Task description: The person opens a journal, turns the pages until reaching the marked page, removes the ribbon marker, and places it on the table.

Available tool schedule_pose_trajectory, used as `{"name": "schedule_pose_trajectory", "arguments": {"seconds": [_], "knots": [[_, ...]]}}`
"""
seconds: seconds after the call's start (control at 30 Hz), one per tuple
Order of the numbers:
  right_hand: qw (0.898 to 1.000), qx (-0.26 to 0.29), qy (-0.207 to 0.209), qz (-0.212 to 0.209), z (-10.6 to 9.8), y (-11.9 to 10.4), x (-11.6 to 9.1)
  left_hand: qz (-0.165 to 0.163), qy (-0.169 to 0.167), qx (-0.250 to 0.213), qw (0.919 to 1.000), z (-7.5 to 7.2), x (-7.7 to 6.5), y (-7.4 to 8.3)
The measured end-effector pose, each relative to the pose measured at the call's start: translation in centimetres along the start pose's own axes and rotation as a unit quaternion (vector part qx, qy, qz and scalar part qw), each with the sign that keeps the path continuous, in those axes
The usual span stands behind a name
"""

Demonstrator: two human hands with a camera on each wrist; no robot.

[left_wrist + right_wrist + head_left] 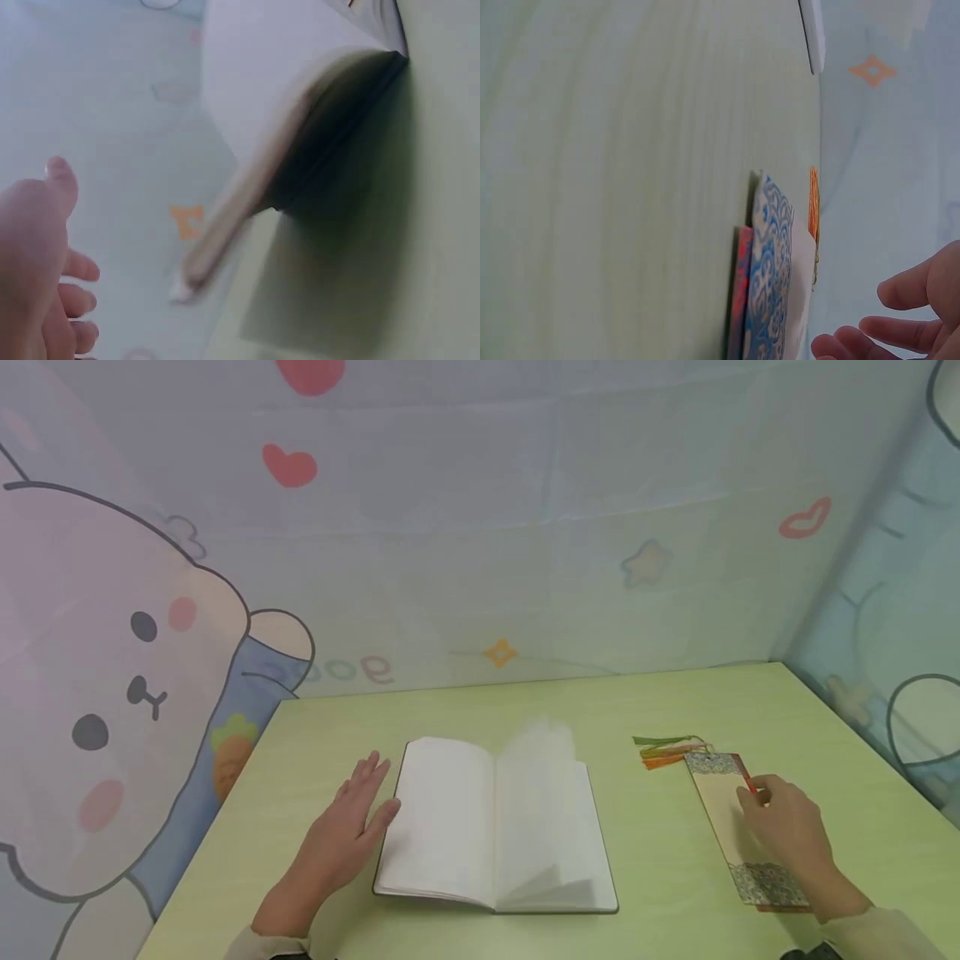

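An open notebook (442, 818) with blank white pages lies on the table, and a page at the top of its right half is blurred. My left hand (341, 827) is beside the notebook's left edge, its fingers straight and holding nothing. In the left wrist view, that hand (45, 277) is apart from the raised notebook edge (247, 187). A cream bookmark (720, 810) with blue patterned ends and tassels (663, 750) lies over a red one (742, 262). Above their right side is my right hand (787, 822); the right wrist view shows its fingers bent loosely, thumb apart, nothing visibly held.
The pale green table (360, 718) runs back to a cloth backdrop (480, 568) printed with hearts, stars and a large cartoon animal (150, 777). A side cloth (885, 635) borders the right edge.
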State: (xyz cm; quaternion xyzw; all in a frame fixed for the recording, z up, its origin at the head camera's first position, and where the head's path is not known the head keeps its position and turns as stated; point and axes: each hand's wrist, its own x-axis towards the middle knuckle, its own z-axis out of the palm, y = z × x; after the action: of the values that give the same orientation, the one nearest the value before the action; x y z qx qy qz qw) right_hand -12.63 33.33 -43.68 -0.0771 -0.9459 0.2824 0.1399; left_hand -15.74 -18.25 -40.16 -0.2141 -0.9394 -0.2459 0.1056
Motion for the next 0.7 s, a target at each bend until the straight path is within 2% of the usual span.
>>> {"name": "schedule_pose_trajectory", "arguments": {"seconds": [0.07,0.13,0.23,0.33,0.4,0.5,0.6,0.7], "knots": [[1.0,0.001,-0.003,0.001,0.0,0.1,0.0,-0.045,-0.006,-0.049,0.9978,0.6,-0.3,-0.7],[1.0,0.002,-0.003,0.001,0.1,0.2,-0.1,-0.082,-0.005,-0.118,0.9896,1.4,-0.6,-1.1],[1.0,0.004,0.001,-0.004,0.3,0.4,-0.1,-0.113,-0.001,-0.234,0.9658,2.5,-0.7,-1.0],[1.0,0.005,0.007,-0.009,0.5,0.6,-0.1,-0.12,0.013,-0.31,0.9429,3.3,-0.5,0.0],[1.0,0.008,0.009,-0.011,0.6,0.5,-0.2,-0.113,0.029,-0.336,0.9344,3.4,-0.2,0.9],[1.0,0.014,0.004,-0.011,0.5,0.3,-0.3,-0.093,0.05,-0.362,0.9261,3.3,0.3,2.1],[1.0,0.014,0.004,-0.009,0.5,0.2,-0.4,-0.049,0.046,-0.395,0.9161,3.0,0.8,3.6],[1.0,0.015,0.005,-0.008,0.5,0.2,-0.4,0.013,0.028,-0.416,0.9088,3.2,1.2,5.5]]}}
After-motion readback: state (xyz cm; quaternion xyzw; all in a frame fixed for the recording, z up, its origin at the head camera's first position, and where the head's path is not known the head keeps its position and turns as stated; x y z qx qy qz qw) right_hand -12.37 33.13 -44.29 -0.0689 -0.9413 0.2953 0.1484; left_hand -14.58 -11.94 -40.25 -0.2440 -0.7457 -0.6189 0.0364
